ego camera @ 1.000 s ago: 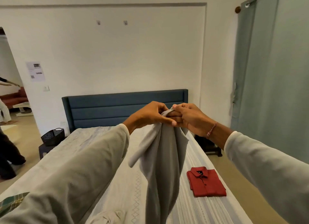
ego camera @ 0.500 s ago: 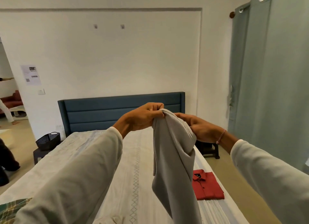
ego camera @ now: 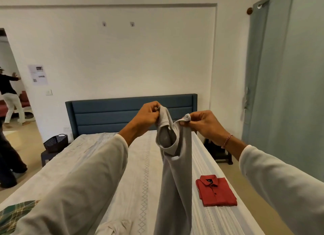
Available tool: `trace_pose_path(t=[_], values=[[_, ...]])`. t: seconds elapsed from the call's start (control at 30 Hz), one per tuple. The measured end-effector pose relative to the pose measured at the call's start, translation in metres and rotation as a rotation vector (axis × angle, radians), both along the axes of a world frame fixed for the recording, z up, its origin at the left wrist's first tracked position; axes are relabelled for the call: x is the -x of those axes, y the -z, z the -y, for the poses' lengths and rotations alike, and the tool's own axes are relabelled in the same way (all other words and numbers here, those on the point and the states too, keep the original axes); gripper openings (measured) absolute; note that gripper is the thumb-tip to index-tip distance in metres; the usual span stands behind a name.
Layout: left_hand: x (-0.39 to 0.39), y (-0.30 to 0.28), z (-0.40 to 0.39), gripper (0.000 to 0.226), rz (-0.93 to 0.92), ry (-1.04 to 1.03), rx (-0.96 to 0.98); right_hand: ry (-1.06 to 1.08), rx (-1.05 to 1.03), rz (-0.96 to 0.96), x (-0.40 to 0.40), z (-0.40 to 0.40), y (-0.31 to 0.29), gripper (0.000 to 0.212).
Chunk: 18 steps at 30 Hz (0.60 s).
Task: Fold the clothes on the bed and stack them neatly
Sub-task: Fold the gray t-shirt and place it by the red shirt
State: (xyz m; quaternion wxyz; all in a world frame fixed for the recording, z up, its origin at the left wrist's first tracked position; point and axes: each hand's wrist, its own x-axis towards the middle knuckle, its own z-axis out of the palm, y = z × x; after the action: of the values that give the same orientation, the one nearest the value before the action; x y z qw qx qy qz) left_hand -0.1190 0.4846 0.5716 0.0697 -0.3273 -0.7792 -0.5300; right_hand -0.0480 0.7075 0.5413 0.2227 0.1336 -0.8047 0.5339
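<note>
The bed (ego camera: 84, 166) fills the lower half of the frame, its striped cover running from the blue headboard (ego camera: 129, 112) down to the bottom edge, so you have a broad flat place to lay your work on. On its right side, low in the frame, a red shirt (ego camera: 216, 191) lies already folded; that looks like the start of your stack, so plan to finish near it. At centre frame you hold a grey garment (ego camera: 173, 182) in the air, hanging from your hands past the bottom edge. Your left hand (ego camera: 147, 117) is pinched on one top corner and your right hand (ego camera: 205, 124) pinches the other, the two hands near each other with slack cloth between. To do this step well, draw the hands apart until the top edge runs straight, let the cloth hang free of twists, then lower it flat on the bed before folding. More loose clothes (ego camera: 115, 227) show at the bottom edge, and a plaid piece (ego camera: 12, 215) at lower left, both likely waiting.
</note>
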Motion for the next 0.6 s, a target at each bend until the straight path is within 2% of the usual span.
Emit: trace_pose_path(t=[0.1,0.23,0.33,0.47,0.53,0.6], values=[[0.013,-0.002,0.025,0.022,0.036,-0.128,-0.06,0.124,-0.061,-0.093,0.001,-0.017,-0.003,0.042],[0.025,-0.011,0.062,0.013,0.001,-0.27,-0.046,0.197,-0.178,-0.12,0.005,-0.044,-0.003,0.026],[0.03,-0.017,0.091,0.012,-0.126,-0.37,0.08,0.267,-0.277,-0.152,0.007,-0.061,-0.003,0.031],[0.032,-0.024,0.132,0.013,-0.139,-0.32,0.232,0.325,-0.448,-0.139,0.003,-0.096,-0.012,0.04],[0.027,-0.028,0.149,0.009,-0.109,-0.282,0.287,0.309,-0.471,-0.113,-0.005,-0.109,-0.02,0.04],[0.021,-0.034,0.162,0.014,-0.086,-0.255,0.307,0.261,-0.457,-0.078,-0.012,-0.116,-0.03,0.042]])
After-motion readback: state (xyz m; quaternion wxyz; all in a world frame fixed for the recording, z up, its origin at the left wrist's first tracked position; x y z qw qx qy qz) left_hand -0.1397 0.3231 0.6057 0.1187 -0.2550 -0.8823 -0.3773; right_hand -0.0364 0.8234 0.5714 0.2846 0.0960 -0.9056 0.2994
